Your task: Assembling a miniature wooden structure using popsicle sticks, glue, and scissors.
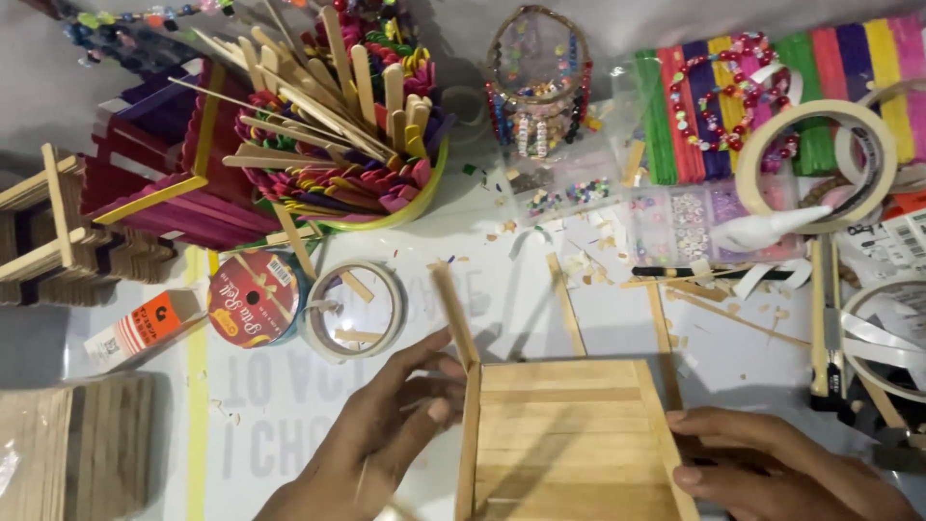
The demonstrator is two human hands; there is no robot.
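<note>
Stick panel (569,439) sits at lower centre of the bench (502,289), slats joined flat. Left hand (386,434) pinches a side stick (470,425) against its left edge; right hand (762,463), fingers curled, steadies the right edge. Loose sticks (564,304) unattached above.

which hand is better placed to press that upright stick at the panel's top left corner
Left hand: its fingers already touch the upright stick beside the wooden panel. Right hand rests at the opposite edge.

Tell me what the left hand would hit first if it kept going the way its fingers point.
The left hand points right, its fingertips already at the upright stick wall on the left edge of the wooden stick box. That wall comes first; contact looks likely, though depth is unclear.
</note>
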